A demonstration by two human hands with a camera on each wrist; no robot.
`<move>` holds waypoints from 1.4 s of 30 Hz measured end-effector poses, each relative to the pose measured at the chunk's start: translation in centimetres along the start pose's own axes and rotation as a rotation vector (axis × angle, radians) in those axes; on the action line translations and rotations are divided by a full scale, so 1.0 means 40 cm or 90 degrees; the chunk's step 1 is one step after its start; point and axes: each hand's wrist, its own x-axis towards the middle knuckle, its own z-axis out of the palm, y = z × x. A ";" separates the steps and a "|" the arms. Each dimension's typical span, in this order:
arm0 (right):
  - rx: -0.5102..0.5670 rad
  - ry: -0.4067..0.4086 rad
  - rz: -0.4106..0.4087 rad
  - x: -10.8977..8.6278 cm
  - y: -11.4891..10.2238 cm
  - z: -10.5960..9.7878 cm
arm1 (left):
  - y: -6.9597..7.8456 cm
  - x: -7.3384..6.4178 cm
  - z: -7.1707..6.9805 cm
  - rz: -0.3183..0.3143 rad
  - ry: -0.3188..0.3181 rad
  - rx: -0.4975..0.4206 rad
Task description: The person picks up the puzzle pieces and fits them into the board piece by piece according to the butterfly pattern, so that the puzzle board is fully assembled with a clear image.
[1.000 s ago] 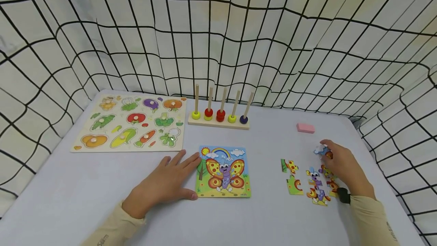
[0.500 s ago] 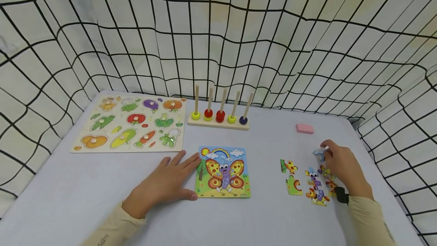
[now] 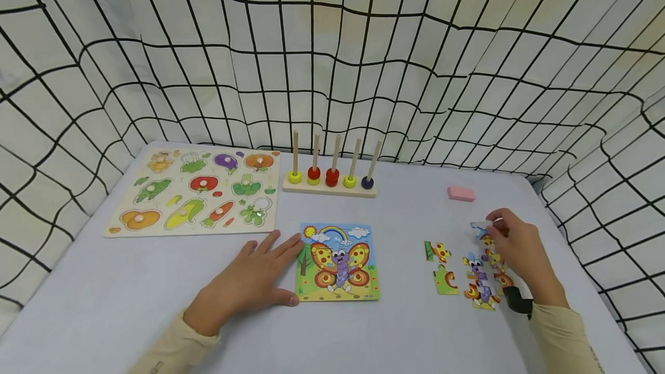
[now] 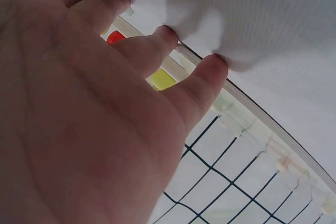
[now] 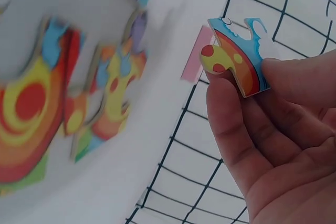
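Observation:
My right hand pinches a jigsaw piece between thumb and fingers. Blue sky, a red-orange band and a yellow knob with red dots show on it in the right wrist view. Below this hand lie several loose jigsaw pieces with parts of a purple butterfly, some partly covered by the hand. Two more, a tree-and-wing piece and a green piece, lie to their left. My left hand rests palm down, fingers spread, with fingertips and thumb right at the left edge of a square butterfly picture.
A vegetable knob puzzle board lies at the back left. Beside it stands a wooden peg stand with red, yellow and dark blue rings. A pink block sits at the back right. Black netting hangs before white cloth around the table.
The jigsaw piece in my right hand has turned, so more of its printed face shows. The view has shifted slightly. My left hand stays beside the picture.

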 end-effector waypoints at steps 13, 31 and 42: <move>0.094 -0.049 0.004 0.017 -0.091 0.021 | 0.000 -0.004 -0.002 0.001 0.001 -0.005; 0.169 -0.085 -0.065 0.072 -0.207 0.082 | -0.001 -0.001 0.000 -0.004 -0.002 -0.009; 0.209 -0.126 -0.109 0.095 -0.272 0.133 | -0.003 -0.001 0.002 -0.005 -0.004 -0.007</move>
